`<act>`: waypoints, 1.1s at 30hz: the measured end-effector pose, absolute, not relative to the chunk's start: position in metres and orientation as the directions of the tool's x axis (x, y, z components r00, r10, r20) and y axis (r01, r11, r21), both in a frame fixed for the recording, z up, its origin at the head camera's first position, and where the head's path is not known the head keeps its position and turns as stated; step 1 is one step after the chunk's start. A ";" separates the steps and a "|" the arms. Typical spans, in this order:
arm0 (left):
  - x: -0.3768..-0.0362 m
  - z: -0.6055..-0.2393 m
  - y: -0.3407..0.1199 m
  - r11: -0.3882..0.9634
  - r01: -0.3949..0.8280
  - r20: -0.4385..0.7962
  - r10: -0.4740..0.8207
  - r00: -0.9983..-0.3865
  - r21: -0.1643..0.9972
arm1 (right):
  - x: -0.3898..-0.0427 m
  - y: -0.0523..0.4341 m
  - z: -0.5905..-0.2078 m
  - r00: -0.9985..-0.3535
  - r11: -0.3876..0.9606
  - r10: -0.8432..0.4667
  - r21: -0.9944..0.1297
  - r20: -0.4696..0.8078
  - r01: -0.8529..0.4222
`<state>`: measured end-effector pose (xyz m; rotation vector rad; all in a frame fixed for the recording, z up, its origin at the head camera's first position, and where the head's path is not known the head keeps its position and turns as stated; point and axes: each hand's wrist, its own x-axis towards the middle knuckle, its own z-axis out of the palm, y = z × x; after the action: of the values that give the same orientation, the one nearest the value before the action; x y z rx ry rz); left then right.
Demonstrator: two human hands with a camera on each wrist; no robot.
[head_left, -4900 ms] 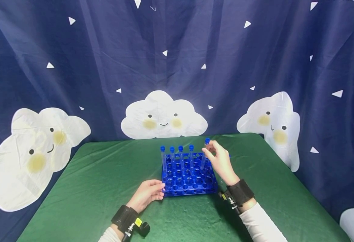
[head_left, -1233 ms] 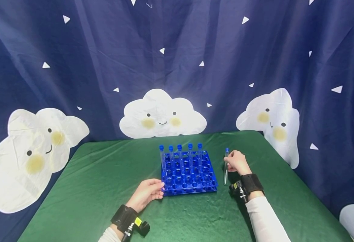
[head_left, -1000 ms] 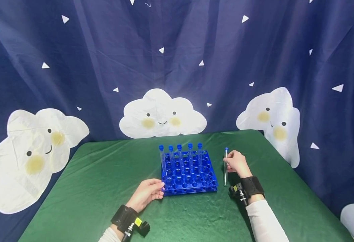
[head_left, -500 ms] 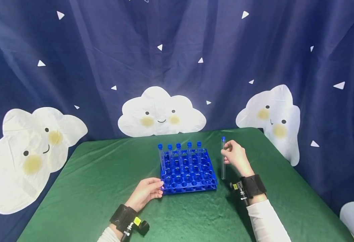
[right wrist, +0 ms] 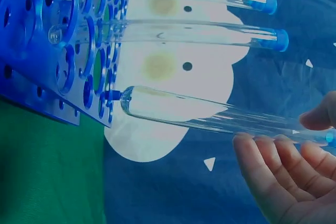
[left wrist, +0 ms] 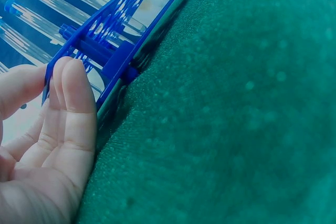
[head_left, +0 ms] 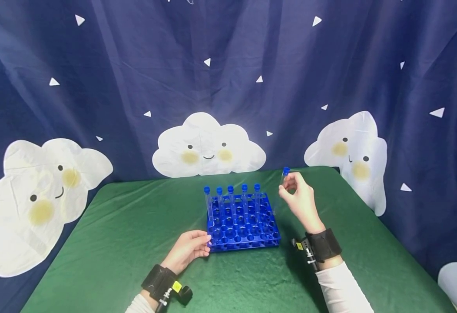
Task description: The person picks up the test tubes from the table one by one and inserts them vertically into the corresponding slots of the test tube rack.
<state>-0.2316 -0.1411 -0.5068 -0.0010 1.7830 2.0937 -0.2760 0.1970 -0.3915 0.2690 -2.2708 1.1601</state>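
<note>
A blue test tube rack stands on the table, with several capped clear test tubes upright in one row. My left hand pinches the rack's near left corner between thumb and fingers; the left wrist view shows the fingertips at the rack's end plate. My right hand holds another test tube with a blue cap near its top, tilted, by the rack's right edge. In the right wrist view the tube's rounded bottom is close over the rack's holes, and thumb and fingers grip near the cap.
A green cloth covers the table. Behind it hangs a dark blue curtain with white clouds and small triangles. Each wrist wears a black strap with a small camera, the right strap being right of the rack.
The tube earlier in my right hand now stands in the rack. My right hand picked up another from the table's right, raised it, and moved it left toward the rack. My left hand stayed.
</note>
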 end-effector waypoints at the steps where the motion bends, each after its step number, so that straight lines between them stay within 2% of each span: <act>1: -0.232 -0.507 -0.141 -0.116 -0.290 -0.247 0.291 -0.924 0.950 | -0.276 0.197 -0.392 -0.815 0.603 0.072 -0.676 0.575 -0.424; 18: -0.234 -0.509 -0.139 -0.126 -0.282 -0.233 0.305 -0.923 0.951 | -0.281 0.195 -0.405 -0.887 0.658 -0.073 -0.646 0.457 -0.387; 33: -0.234 -0.510 -0.139 -0.131 -0.281 -0.232 0.302 -0.925 0.951 | -0.283 0.192 -0.407 -0.897 0.678 -0.171 -0.612 0.407 -0.407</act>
<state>-0.2343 -0.1391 -0.5100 0.0233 1.7668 2.1095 -0.2828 0.1923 -0.4069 0.4579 -2.5756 1.0515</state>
